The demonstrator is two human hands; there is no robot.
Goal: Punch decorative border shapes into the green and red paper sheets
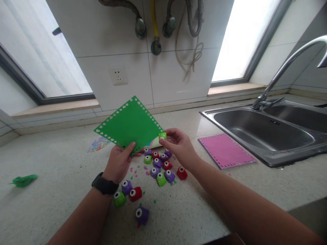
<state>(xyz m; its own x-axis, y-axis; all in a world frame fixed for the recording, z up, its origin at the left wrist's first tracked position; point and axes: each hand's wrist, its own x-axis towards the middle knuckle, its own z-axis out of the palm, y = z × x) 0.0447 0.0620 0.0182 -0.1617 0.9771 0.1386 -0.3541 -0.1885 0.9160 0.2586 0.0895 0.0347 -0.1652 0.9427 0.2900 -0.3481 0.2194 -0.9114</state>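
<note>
A green paper sheet (130,126) with small shapes punched along its edges is raised over the counter, tilted like a diamond. My left hand (120,160) pinches its bottom corner, thumb on top. My right hand (180,144) holds a light green paper punch (162,136) at the sheet's right corner. Below the hands lie several purple, red and green punches (160,179). Closer to me are a green punch (119,198), a red one (135,194) and a purple one (142,215). Tiny pink and green paper cutouts are scattered around them.
On the right, a pink sheet (227,150) with punched edges lies beside the steel sink (265,132) and its faucet (283,69). A crumpled green item (24,180) is at the far left. Colourful scraps (99,144) lie behind the left hand. Pipes and a socket (118,76) are on the wall.
</note>
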